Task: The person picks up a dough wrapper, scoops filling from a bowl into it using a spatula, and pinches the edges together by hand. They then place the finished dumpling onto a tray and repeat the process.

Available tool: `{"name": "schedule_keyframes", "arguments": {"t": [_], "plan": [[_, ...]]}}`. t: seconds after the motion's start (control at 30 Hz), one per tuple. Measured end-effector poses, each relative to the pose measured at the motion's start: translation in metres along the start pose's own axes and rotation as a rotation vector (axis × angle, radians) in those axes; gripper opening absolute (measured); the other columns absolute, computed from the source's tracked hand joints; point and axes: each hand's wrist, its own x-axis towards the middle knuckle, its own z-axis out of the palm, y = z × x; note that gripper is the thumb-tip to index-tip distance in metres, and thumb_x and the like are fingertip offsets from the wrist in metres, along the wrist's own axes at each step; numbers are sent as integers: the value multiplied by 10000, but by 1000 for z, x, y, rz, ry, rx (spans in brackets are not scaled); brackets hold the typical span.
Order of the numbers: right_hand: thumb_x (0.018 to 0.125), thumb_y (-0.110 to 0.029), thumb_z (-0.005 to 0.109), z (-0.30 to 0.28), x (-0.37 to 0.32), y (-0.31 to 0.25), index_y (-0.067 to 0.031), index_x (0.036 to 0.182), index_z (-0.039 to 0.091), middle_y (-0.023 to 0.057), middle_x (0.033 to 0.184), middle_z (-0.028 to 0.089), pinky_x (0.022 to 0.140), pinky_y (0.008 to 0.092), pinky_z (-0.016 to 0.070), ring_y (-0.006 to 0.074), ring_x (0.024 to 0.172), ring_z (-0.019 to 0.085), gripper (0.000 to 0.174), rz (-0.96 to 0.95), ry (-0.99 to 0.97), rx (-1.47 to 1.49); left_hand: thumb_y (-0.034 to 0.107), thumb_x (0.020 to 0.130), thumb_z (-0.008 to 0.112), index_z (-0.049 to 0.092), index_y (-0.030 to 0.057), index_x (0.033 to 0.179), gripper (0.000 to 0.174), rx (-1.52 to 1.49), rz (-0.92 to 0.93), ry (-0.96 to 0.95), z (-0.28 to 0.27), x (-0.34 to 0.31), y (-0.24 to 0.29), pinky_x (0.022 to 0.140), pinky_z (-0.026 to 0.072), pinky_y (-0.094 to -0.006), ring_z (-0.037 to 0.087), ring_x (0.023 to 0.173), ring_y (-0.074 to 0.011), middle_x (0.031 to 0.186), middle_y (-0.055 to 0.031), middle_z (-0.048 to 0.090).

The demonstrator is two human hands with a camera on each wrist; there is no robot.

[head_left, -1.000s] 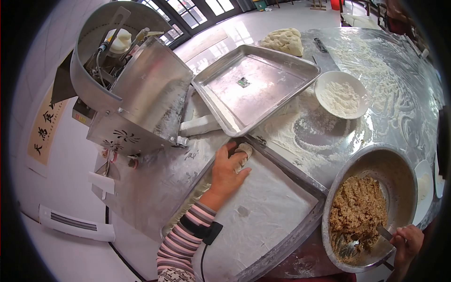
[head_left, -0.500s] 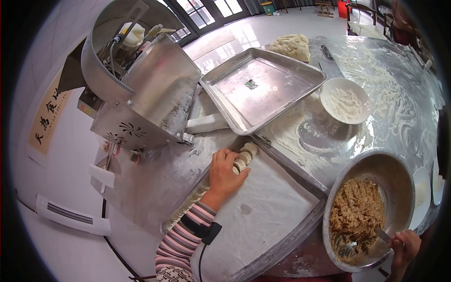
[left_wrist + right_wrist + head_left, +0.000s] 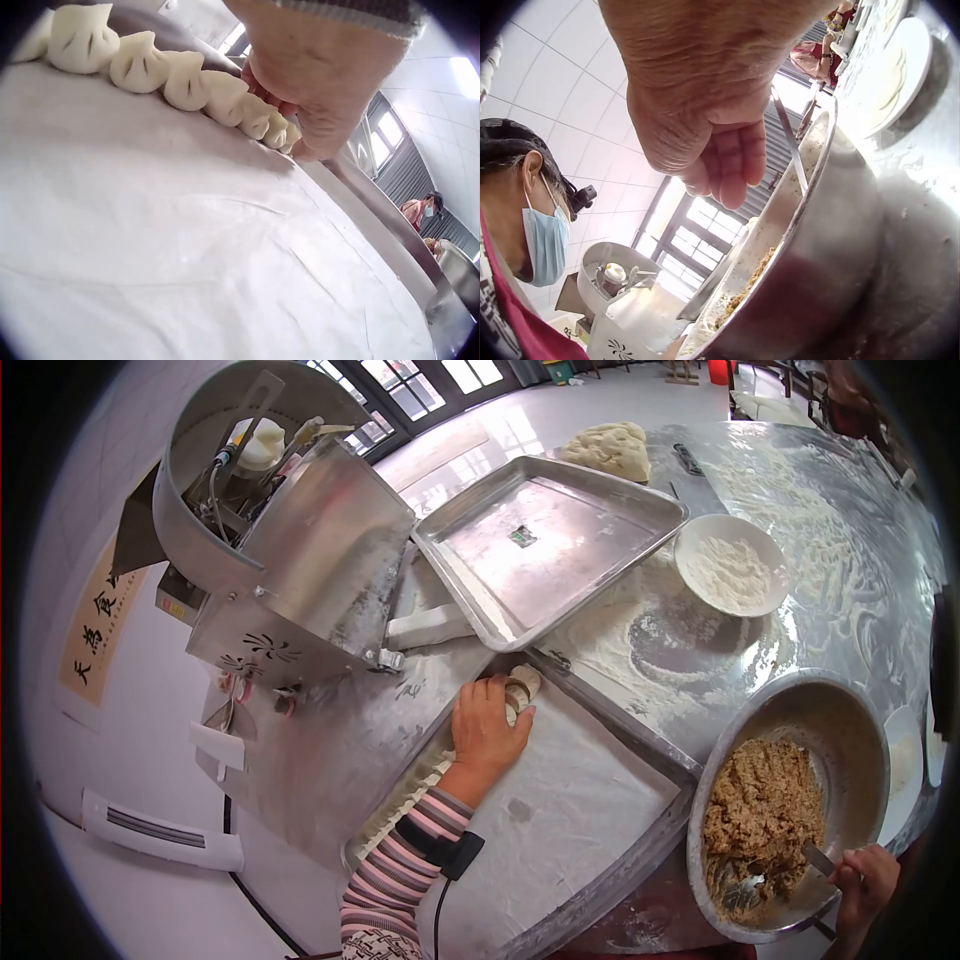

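My left hand (image 3: 487,732) reaches over a row of pleated dumplings (image 3: 522,688) along the left side of a tray lined with a white sheet (image 3: 560,790). In the left wrist view, its thumb is on the near side of the dumplings (image 3: 186,81) and its fingers bend behind them, holding one or more near the far end; the palm hides part of the row. At the lower right, my right hand (image 3: 868,880) grips the handle of a metal spoon (image 3: 817,857). The spoon's other end rests in brown filling (image 3: 765,800) inside a steel bowl (image 3: 850,730).
An unlined metal tray (image 3: 560,550) overlaps the lined tray's far corner. A steel machine (image 3: 320,550) stands to the left. On the floured table are a bowl of flour (image 3: 735,575), a dough lump (image 3: 610,450) and a plate (image 3: 911,75) of pale rounds beside the filling bowl.
My left hand drew back along the dumpling row, uncovering several at the far end, then moved forward over some again. The right hand keeps its grip on the spoon.
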Motion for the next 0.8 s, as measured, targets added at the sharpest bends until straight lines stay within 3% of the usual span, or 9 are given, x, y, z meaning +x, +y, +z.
{"name": "schedule_keyframes", "arguments": {"t": [0.3,0.37,0.53,0.8], "plan": [[827,45,562,-3,-10,11,6,980,558,123,801,529,509,232,459,155,559,560,158,46,-7,24,169,719,716,498,-14,1153,519,-131,-17,56,7,-2,-2,832,439,-422,533,953,-348,1011,-176,571],[827,47,562,-3,-10,12,6,981,558,123,800,529,503,233,457,157,560,559,160,35,-9,23,114,711,721,463,-19,1180,551,-218,-29,14,8,-2,-3,880,410,-431,495,997,-374,1066,-202,538],[822,54,559,1,-8,7,9,977,559,128,809,528,486,233,455,158,561,553,162,43,42,31,98,710,722,461,-20,1182,552,-234,0,23,9,-3,-4,877,413,-430,498,1002,-378,1070,-207,536],[838,36,560,-4,-9,10,14,987,550,133,827,526,487,234,460,164,593,549,150,36,-33,12,135,648,781,465,7,1185,637,-248,-37,2,-15,-4,6,909,419,-433,495,1052,-381,1113,-202,517]]}}
